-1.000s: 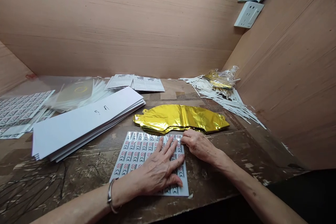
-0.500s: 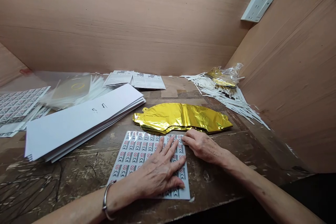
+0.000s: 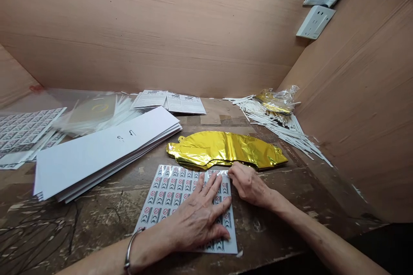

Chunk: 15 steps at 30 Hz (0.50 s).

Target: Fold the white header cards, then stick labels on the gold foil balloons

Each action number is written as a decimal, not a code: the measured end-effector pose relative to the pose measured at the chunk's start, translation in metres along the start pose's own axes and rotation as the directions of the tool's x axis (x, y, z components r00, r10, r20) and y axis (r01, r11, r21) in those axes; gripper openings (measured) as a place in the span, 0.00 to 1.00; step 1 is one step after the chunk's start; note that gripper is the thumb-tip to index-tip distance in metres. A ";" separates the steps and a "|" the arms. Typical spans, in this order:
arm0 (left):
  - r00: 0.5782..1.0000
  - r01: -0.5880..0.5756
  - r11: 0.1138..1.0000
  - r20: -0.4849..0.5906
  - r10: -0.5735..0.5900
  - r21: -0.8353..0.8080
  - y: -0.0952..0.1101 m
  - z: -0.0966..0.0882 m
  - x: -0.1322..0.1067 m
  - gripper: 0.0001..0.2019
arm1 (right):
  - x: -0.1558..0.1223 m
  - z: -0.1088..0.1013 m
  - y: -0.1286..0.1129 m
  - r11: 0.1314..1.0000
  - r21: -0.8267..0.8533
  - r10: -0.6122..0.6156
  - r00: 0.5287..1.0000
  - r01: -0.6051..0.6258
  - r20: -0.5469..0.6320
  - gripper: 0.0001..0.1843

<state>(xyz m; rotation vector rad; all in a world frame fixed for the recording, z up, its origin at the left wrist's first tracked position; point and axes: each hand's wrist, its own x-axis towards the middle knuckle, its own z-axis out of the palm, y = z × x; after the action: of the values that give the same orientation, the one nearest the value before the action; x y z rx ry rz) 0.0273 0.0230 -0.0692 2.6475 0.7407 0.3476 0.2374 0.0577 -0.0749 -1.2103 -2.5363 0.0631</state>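
Note:
My left hand (image 3: 198, 219) lies flat on a sheet of printed warning-symbol stickers (image 3: 167, 193), fingers spread, with a metal bangle (image 3: 130, 249) on the wrist. My right hand (image 3: 248, 184) is bunched at the sheet's top right corner, its fingertips on the edge and partly hidden. Just beyond that corner lies a flat gold foil balloon (image 3: 222, 150), close to my right fingers.
To the left lie a stack of long white cards (image 3: 106, 154) and more sticker sheets (image 3: 26, 133). Printed leaflets (image 3: 167, 101) lie behind. White sticks (image 3: 277, 131) and a plastic bag of gold foil (image 3: 277, 99) sit at the right, against plywood walls.
The whole scene has shifted slightly in view as my head moved. Both hands stay on the sticker sheet in nearly the same pose.

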 end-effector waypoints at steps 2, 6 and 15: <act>1.000 -0.003 0.999 -0.022 0.002 -0.032 0.000 0.001 -0.001 0.32 | 0.005 -0.004 0.002 0.986 0.153 0.082 0.991 -0.066 -0.104 0.09; 0.975 0.026 0.960 -0.205 -0.086 -0.278 0.000 -0.004 0.004 0.27 | 0.017 -0.013 -0.003 0.984 0.174 0.099 0.934 -0.040 -0.343 0.07; 0.665 0.157 -0.133 0.204 -0.719 -0.979 -0.024 -0.037 0.019 0.22 | 0.040 -0.009 -0.035 0.799 -0.444 -0.540 0.808 0.405 -0.236 0.10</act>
<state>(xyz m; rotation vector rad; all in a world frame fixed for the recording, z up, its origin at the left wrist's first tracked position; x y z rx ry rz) 0.0205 0.0631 -0.0437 0.7604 0.9920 0.8490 0.1905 0.0648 -0.0492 -0.5629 -2.4994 -0.7285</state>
